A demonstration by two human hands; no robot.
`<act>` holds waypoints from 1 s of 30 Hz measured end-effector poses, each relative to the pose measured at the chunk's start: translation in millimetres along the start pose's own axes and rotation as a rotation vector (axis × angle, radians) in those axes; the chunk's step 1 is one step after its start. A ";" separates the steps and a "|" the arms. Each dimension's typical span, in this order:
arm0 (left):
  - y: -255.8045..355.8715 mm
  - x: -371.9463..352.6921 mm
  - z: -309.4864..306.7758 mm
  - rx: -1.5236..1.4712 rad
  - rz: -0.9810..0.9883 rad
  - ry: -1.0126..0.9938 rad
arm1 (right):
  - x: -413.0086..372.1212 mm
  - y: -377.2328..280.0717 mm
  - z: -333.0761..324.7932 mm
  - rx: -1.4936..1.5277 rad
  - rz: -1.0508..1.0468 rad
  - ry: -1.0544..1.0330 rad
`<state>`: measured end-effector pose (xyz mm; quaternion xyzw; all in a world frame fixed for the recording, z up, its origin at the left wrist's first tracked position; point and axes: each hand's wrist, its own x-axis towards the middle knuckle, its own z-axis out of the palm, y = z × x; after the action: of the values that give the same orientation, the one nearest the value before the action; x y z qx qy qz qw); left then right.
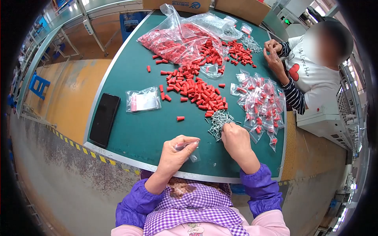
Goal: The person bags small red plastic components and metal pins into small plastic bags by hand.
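Observation:
My left hand (177,153) is closed on a small clear plastic bag (194,156), which hangs below the fingers near the table's front edge. At a pile of silver screws (217,125) is my right hand (236,141), its fingers bent and pressed together at the pile's right side. Whatever those fingertips hold is hidden. Touching the far side of the screws lies a heap of red plastic caps (201,93), shaped like wire nuts. One loose red cap (180,118) lies left of the screws. To the right are several filled clear bags (262,103) with red caps inside.
A large bag of red caps (177,39) lies at the back, with more screws (251,44) to its right. A phone (104,120) and a stack of flat bags (143,100) are on the left. A co-worker (311,63) sits at the right, hands over the table edge.

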<state>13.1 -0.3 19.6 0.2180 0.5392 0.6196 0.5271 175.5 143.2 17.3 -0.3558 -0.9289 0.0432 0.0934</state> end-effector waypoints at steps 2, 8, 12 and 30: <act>-4.2 -0.3 -0.6 -0.016 0.036 -0.024 | 5.6 4.5 -1.4 0.023 0.019 -0.086; -14.1 5.9 -3.9 0.257 0.354 0.020 | 5.1 -0.1 -25.8 0.709 0.287 -0.074; -2.5 5.7 11.1 0.047 0.228 0.018 | 0.1 -6.3 -26.8 1.192 0.413 -0.026; -5.1 7.8 3.6 0.271 0.381 0.032 | -0.9 -51.0 -24.2 1.185 0.148 0.103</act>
<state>15.5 7.5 13.9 0.3747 0.5750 0.6333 0.3577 147.8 105.0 48.3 -0.3084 -0.7136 0.5430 0.3174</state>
